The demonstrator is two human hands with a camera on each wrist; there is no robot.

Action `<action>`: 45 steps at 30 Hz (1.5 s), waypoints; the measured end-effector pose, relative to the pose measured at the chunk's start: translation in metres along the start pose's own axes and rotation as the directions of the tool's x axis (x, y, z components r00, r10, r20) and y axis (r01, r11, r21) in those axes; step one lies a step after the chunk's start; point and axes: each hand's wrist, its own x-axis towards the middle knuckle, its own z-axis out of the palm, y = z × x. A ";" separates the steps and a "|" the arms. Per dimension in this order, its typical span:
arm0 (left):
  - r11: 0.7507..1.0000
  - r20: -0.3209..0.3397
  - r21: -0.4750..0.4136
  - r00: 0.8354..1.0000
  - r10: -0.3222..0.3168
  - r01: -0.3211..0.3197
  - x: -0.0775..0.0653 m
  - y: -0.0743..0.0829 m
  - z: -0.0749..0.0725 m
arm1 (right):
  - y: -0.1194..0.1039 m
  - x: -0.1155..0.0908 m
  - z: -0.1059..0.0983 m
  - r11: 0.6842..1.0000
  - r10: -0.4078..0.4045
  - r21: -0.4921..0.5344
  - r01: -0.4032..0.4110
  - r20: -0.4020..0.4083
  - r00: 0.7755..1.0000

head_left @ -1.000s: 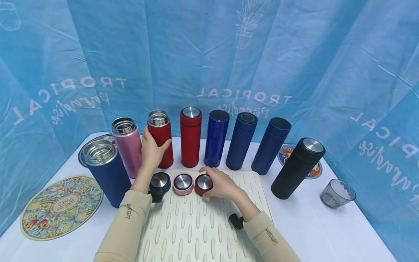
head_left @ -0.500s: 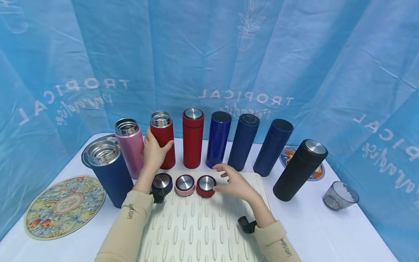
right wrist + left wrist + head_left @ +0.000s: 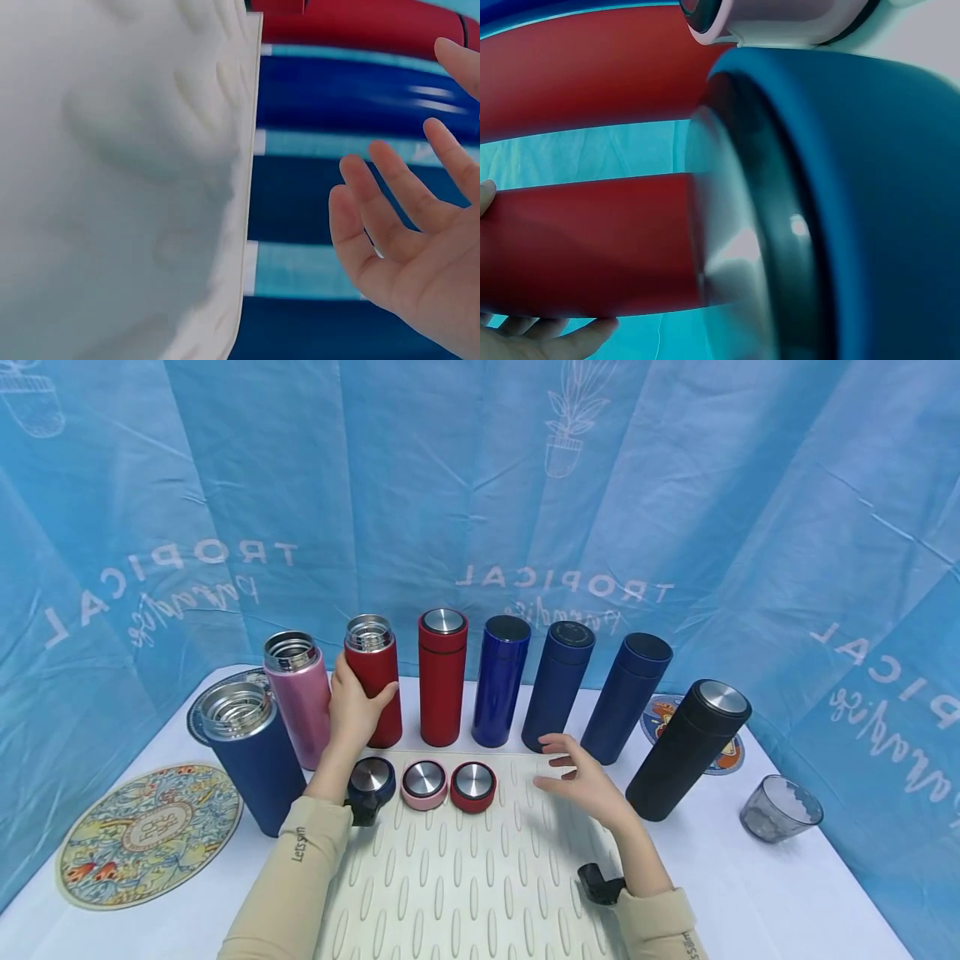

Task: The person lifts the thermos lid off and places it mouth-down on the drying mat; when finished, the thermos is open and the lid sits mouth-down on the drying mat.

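My left hand [image 3: 351,706] grips the side of a lidless red thermos flask [image 3: 382,693], its steel mouth bare. In the left wrist view, fingers and thumb lie on both sides of the red flask [image 3: 592,247], and a dark blue lid [image 3: 900,210] looms close. Three steel-topped lids sit in a row on a cream mat [image 3: 450,893]: dark blue [image 3: 371,777], pink [image 3: 423,783] and red [image 3: 473,787]. Over the mat's right part, my right hand [image 3: 588,787] holds nothing, its fingers spread and slightly bent, as the right wrist view of the hand [image 3: 412,240] also shows.
Left stand a lidless pink flask [image 3: 300,710] and a lidless dark blue one [image 3: 258,768]. Right of my left hand are lidded flasks: red [image 3: 442,693], shiny blue [image 3: 497,693], two navy and a black one [image 3: 675,760]. A glass [image 3: 780,810] and round placemats [image 3: 150,835] lie outward.
My right hand has let go of the red lid and moved right, away from it, with fingers spread. The lid stays on the mat. My left hand keeps its grip on the red flask.
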 end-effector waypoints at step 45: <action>0.983 -0.149 -0.154 0.986 0.075 -0.099 -0.052 0.016 0.036 | 0.044 -0.002 -0.027 0.935 0.321 -0.142 -0.326 -0.061 0.945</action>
